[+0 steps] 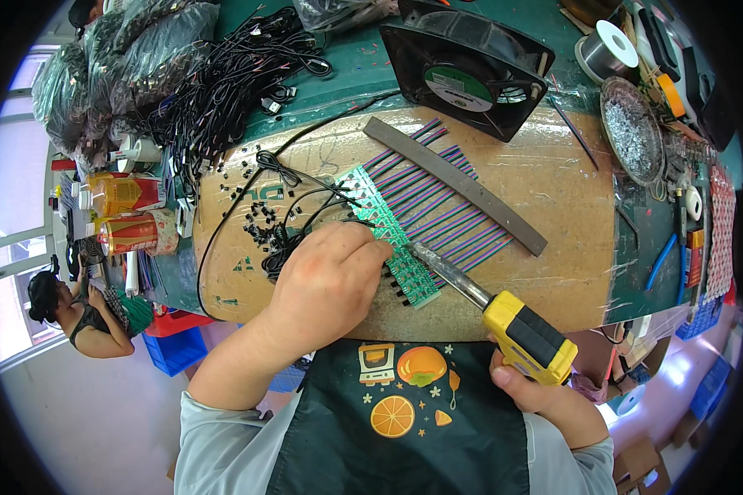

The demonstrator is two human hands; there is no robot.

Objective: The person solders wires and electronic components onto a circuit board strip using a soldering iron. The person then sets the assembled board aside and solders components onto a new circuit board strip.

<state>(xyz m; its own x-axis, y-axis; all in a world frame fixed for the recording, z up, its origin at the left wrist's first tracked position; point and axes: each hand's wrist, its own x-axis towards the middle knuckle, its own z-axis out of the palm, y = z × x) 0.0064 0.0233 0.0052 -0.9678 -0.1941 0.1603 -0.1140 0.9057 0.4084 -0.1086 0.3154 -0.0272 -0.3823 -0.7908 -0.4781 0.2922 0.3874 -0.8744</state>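
Observation:
A green circuit board panel (418, 285) lies slanted on the brown board. Striped multicolour wires (437, 202) run from its right side and pass under a grey metal bar (470, 191). My left hand (326, 280) is closed in a pinch over the panel's left edge, at the end of a black cable (309, 194); the fingertips partly hide the grip. My right hand (524, 388) is wrapped round a yellow and black soldering iron (530, 337). The iron's tip meets the panel close to my left fingertips.
A black fan (470, 78) stands behind the brown board (570, 239). Black cables (239, 74) and plastic bags (107, 74) are heaped at back left. Small black parts (264, 223) lie scattered left. A solder spool (615, 45) and a dish (633, 132) sit right. Another person (82, 313) is far left.

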